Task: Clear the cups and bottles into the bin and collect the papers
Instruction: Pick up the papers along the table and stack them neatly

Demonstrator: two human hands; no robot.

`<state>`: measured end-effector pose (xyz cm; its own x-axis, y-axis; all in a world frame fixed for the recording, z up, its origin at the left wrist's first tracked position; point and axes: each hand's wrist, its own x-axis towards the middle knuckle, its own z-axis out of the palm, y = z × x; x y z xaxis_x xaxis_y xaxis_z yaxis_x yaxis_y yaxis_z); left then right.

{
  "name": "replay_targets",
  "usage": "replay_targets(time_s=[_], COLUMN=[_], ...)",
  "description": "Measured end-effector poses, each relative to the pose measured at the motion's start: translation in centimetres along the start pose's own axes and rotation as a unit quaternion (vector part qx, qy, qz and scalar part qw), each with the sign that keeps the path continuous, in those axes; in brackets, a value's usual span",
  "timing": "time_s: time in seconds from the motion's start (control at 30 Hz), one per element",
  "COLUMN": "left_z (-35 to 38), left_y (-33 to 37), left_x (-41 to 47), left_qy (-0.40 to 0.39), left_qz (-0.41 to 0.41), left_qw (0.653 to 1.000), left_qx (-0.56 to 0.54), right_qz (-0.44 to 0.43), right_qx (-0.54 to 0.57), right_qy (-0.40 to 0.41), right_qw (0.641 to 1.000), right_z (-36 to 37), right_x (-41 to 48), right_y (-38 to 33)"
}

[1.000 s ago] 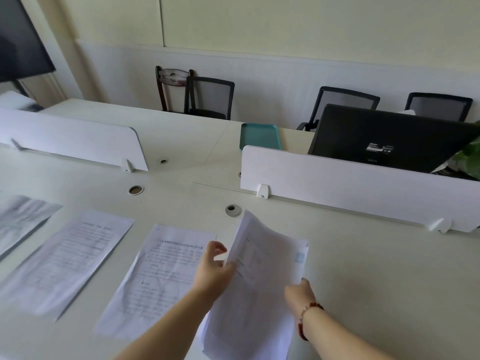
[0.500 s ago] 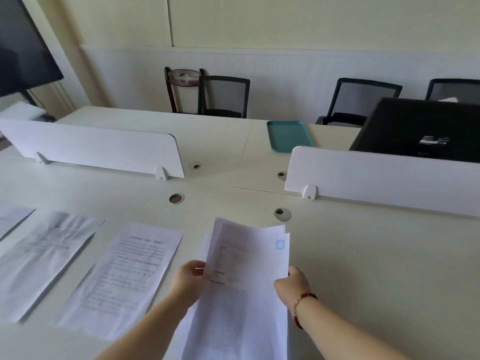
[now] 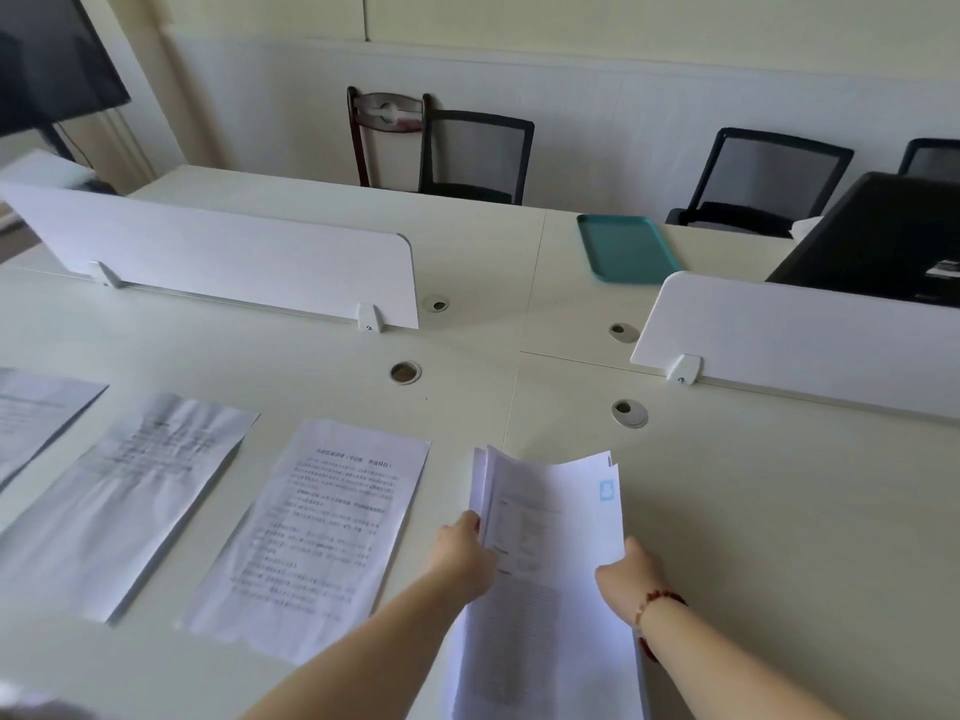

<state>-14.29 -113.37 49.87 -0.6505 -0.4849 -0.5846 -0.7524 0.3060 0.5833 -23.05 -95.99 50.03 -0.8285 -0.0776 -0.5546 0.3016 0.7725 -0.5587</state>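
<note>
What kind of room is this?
Probably an office: shared desks split by white divider panels, mesh chairs along the wall, and printed papers lying on the desk.

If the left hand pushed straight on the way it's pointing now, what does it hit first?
The left hand already grips the paper stack. Beyond it lies bare desk, then probably the right divider, though depth is unclear.

Bare bench [image 3: 779, 511] is lying open to the right of the held paper stack [image 3: 550, 563] and ahead of it toward the cable grommet [image 3: 629, 412]. To the left, three loose sheets [image 3: 317, 532] are covering the surface side by side. Two white divider panels [image 3: 234, 257] are walling off the far half, with a gap standing between them.
</note>
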Motion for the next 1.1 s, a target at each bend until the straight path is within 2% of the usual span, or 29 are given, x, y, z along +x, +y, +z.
replay_targets(time_s=[0.1, 0.2, 0.3, 0.43, 0.53, 0.77, 0.87, 0.97, 1.1], left_z=[-0.1, -0.8, -2.2, -4.4, -6.5, -12.1, -13.3, -13.3, -12.7], left_y=[-0.1, 0.4, 1.5, 2.0, 2.2, 2.7, 1.9, 0.8, 0.3], left_x=[-0.7, -2.0, -3.8, -5.0, -6.5, -9.2, -8.7, -8.2, -7.5], left_qy=[-0.002, 0.024, 0.059, 0.125, 0.154, 0.187, 0.165, 0.134, 0.075], left_qz=[0.009, 0.02, 0.036, 0.066, 0.085, 0.141, 0.151, 0.163, 0.171], left_qw=[1.0, 0.998, 0.993, 0.973, 0.944, 0.9, 0.903, 0.915, 0.928], left_qx=[-0.013, -0.049, -0.094, -0.183, -0.279, -0.368, -0.368, -0.343, -0.322], right_qz=[0.006, 0.013, 0.028, -0.024, -0.077, -0.202, -0.222, -0.226, -0.195], right_qx=[0.036, 0.106, 0.13, 0.144, 0.161, 0.262, 0.28, 0.251, 0.282], right_qy=[-0.007, -0.028, -0.039, -0.009, 0.035, 0.123, 0.143, 0.126, 0.135], right_qw=[0.999, 0.994, 0.99, 0.989, 0.983, 0.936, 0.923, 0.933, 0.93], right_z=[0.2, 0.4, 0.6, 0.0, -1.1, -2.2, -1.9, -0.7, 0.3], right_x=[0.3, 0.4, 0.9, 0.4, -0.9, -6.5, -8.3, -9.6, -10.8], right_y=[-0.1, -0.4, -0.9, -2.9, -5.0, -10.7, -10.9, -10.0, -9.5])
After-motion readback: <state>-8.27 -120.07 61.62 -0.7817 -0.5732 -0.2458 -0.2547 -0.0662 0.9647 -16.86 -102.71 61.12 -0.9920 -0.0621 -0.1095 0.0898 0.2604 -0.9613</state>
